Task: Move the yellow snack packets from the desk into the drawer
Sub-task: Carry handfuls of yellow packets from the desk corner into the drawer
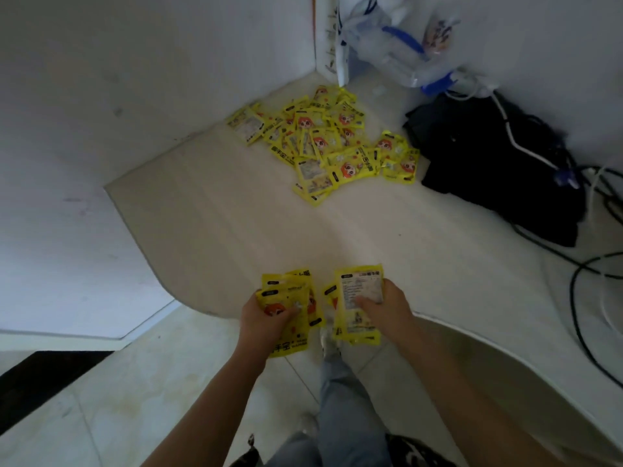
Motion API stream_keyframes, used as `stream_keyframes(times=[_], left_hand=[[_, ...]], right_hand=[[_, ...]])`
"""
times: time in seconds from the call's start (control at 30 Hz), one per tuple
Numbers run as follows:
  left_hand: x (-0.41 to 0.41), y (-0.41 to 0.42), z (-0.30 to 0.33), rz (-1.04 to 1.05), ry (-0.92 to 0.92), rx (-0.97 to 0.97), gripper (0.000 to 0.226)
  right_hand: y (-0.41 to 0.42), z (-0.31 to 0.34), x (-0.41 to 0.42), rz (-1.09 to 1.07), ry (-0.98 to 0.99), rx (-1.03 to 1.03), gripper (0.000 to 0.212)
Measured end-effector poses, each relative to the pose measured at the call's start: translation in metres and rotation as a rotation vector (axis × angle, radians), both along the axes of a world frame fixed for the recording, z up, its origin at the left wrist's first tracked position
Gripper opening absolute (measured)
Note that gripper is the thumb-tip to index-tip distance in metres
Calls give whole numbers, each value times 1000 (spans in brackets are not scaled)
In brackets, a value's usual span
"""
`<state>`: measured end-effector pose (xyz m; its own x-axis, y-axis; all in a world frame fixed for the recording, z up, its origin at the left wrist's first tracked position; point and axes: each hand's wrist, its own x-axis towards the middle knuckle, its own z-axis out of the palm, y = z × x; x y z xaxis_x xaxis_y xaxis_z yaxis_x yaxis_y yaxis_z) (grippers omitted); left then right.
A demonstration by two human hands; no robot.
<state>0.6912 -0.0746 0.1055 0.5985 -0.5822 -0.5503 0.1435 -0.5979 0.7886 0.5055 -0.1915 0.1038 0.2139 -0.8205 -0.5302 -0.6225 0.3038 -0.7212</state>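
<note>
I see the pale surface (236, 230) end in a curved near edge, with bare room between that edge and the pile of yellow packets (330, 143) in the far corner. A black bag (499, 163) and cables (590, 264) lie right. My left hand (266, 321) grips several packets; my right hand (384, 308) pinches another stack (357, 298) over the edge.

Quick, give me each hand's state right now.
Left hand: grips a bunch of yellow snack packets.
Right hand: grips another bunch of yellow packets, printed backs showing.
</note>
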Motion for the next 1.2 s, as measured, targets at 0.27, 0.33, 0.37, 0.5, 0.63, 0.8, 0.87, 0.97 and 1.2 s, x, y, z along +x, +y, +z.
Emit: stream_keyframes(times=[0.27,0.33,0.37,0.5,0.63,0.8,0.87,0.97,1.2], left_hand=[[-55,79,4,-98,44,-3,27],[-72,92,4,-154,40,5,25],[-81,97,5,-184,33,3,25],[-119,109,4,-290,-9,14,33],[-166,116,2,-396,-32,18,31],[-241,126,4,-470,-11,-22,34],[-275,132,5,-494,-4,-28,36],[-332,145,4,-506,-11,-24,36],[-466,175,-3,-534,50,21,30]], right_hand=[[121,-12,-83,-230,-16,53,31],[143,-6,-104,-267,-7,46,30],[153,-4,-115,-288,-8,40,31],[186,1,-160,-393,38,30,29],[210,-2,-211,-460,-10,56,30],[237,-2,-284,-552,-1,54,30],[248,-1,-318,-567,8,48,29],[263,-1,-373,-561,19,45,24],[298,-4,-503,-734,-5,69,30]])
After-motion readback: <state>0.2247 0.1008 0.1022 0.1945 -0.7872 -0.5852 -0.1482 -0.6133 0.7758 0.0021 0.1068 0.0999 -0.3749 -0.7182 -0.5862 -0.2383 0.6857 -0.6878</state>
